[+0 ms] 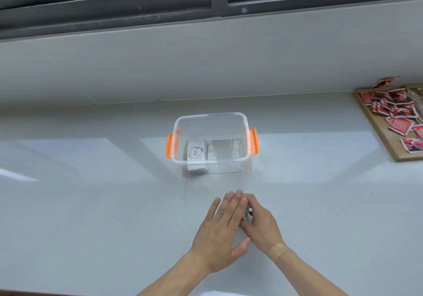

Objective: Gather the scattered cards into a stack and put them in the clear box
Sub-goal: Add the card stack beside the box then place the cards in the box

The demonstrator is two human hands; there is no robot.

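Note:
A stack of cards [246, 208] rests on the grey counter in front of me, mostly hidden between my hands. My left hand [220, 229] lies flat against the stack's top and left side, fingers straight. My right hand [261, 223] presses the stack's right edge, a plaster on its wrist. Beyond them stands the clear box [242, 122] with orange side latches, lid off. Inside it, at the left, lies another stack of cards [196, 151], its top card printed "love".
A wooden tray [377, 135] holding several red-backed cards lies at the far right. A grey wall and dark window frame run along the back of the counter. Glare patches lie on the glossy surface either side of the box.

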